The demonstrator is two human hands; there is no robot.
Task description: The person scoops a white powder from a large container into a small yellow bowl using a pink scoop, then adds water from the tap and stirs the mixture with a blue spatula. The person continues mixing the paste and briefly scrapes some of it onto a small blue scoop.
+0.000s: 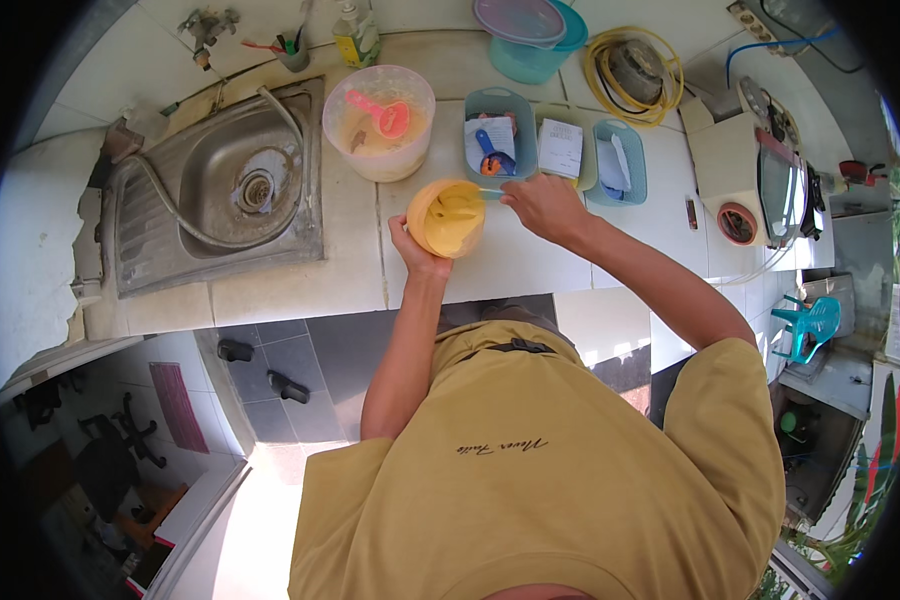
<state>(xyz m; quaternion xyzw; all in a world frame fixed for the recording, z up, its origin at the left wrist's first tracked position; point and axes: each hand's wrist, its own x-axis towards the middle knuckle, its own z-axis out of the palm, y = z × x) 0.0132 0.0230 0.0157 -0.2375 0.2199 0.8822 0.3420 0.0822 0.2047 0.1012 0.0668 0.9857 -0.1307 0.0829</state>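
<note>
My left hand (423, 259) is wrapped around the side and underside of an orange plastic bowl (418, 214), held tilted above the tiled counter (345, 289). A thick, smooth yellow mixture (456, 225) fills much of its inside. In my right hand (546, 208) is the light blue handle (491, 194) of a utensil, its working end inside the bowl and hidden by the mixture. Behind the bowl, a translucent plastic tub (390, 166) has cream-coloured residue inside, with a pink scoop (381, 116) lying in it.
At the left is a steel sink (195, 180) with a hose (172, 214). A blue basket (499, 97), a pale green basket (589, 146) and a teal basket (634, 150) stand behind my right hand. Farther right are a coiled yellow hose (596, 82) and a cream-coloured appliance (727, 165).
</note>
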